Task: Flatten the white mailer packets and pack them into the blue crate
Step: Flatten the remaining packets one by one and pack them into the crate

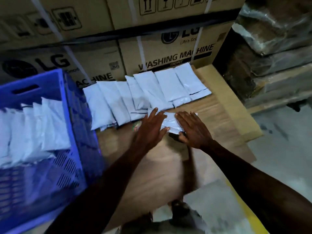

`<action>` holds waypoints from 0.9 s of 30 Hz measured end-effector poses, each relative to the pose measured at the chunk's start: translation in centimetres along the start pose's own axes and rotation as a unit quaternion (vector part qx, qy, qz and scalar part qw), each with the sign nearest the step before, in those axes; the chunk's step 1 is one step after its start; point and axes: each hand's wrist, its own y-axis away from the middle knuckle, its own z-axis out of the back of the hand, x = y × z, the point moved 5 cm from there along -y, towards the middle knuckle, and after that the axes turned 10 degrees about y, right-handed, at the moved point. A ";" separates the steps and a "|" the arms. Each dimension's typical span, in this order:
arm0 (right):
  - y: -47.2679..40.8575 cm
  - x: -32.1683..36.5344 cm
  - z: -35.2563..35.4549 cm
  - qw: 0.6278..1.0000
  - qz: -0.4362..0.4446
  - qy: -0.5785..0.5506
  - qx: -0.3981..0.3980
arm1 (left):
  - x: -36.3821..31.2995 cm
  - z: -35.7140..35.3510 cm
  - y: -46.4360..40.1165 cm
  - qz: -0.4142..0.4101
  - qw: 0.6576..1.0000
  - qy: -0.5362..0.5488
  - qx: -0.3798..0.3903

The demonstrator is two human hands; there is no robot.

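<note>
The soft white plastic mailer packet (pixel 170 122) lies on the brown cardboard sheet (pixel 219 125), right of the blue plastic crate (pixel 72 132). The left hand (pixel 151 128) and right hand (pixel 192 128) press it with straight fingers, to squash it flat.

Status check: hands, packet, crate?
Left hand and right hand flat, pressing one white mailer packet on the cardboard sheet. Blue crate partly filled. Row of packets waiting. Nothing blocking.
</note>
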 end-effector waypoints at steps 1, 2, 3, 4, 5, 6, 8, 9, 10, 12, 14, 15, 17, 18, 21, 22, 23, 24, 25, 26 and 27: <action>1.1 1.3 -0.4 1.000 0.022 0.004 0.012 | -0.5 -0.3 2.5 0.018 1.000 0.000 -0.012; 2.2 2.6 -0.7 0.999 0.046 0.004 0.026 | -0.9 -0.6 5.0 0.038 0.999 -0.004 -0.021; 3.3 3.8 -1.1 0.997 0.067 0.002 0.036 | -1.3 -1.1 7.4 0.059 0.998 -0.009 -0.030; 4.2 4.9 -1.4 0.995 0.087 -0.003 0.049 | -1.6 -1.7 9.5 0.080 0.996 -0.012 -0.039; 5.1 6.0 -1.8 0.992 0.109 -0.009 0.061 | -1.8 -2.3 11.7 0.105 0.993 -0.011 -0.049; 5.9 7.0 -2.4 0.989 0.129 -0.015 0.077 | -2.0 -3.0 13.5 0.133 0.989 -0.007 -0.059; 7.2 8.7 -3.3 0.981 0.161 -0.027 0.105 | -2.1 -4.1 16.4 0.175 0.982 -0.006 -0.076; 7.5 9.4 -3.7 0.978 0.171 -0.028 0.114 | -2.1 -4.5 17.4 0.180 0.980 -0.011 -0.083; 7.8 9.9 -3.9 0.976 0.178 -0.030 0.119 | -2.0 -4.8 18.3 0.183 0.979 -0.020 -0.086; 7.9 10.6 -4.1 0.976 0.179 -0.035 0.119 | -1.6 -5.1 19.1 0.191 0.978 -0.027 -0.079; 7.6 10.9 -4.1 0.976 0.178 -0.034 0.117 | -0.8 -5.2 19.2 0.193 0.978 -0.028 -0.066; 7.4 10.9 -4.1 0.976 0.181 -0.027 0.121 | -0.5 -5.1 19.0 0.194 0.979 -0.031 -0.060; 6.8 10.5 -4.5 0.975 0.180 -0.014 0.130 | 0.2 -5.2 18.4 0.197 0.978 -0.043 -0.051; 6.4 10.2 -4.8 0.975 0.177 -0.011 0.133 | 0.5 -5.3 17.9 0.199 0.978 -0.047 -0.046; 5.7 9.6 -5.7 0.975 0.173 -0.004 0.141 | 1.8 -6.0 17.0 0.208 0.977 -0.045 -0.017; 5.7 9.5 -5.8 0.976 0.168 -0.004 0.137 | 2.3 -6.2 17.0 0.213 0.976 -0.044 -0.008; 5.7 9.5 -5.7 0.979 0.157 -0.007 0.130 | 2.8 -6.2 17.0 0.221 0.974 -0.045 -0.007; 5.6 9.7 -5.5 0.983 0.139 -0.012 0.121 | 3.0 -5.9 17.2 0.230 0.972 -0.047 -0.018; 5.4 10.2 -5.2 0.986 0.117 -0.017 0.114 | 3.2 -5.5 17.6 0.237 0.970 -0.045 -0.037; 5.2 10.8 -4.9 0.989 0.096 -0.022 0.108 | 3.1 -5.0 18.1 0.244 0.967 -0.043 -0.058; 5.0 11.6 -4.8 0.991 0.078 -0.021 0.102 | 3.0 -4.7 18.4 0.250 0.964 -0.046 -0.075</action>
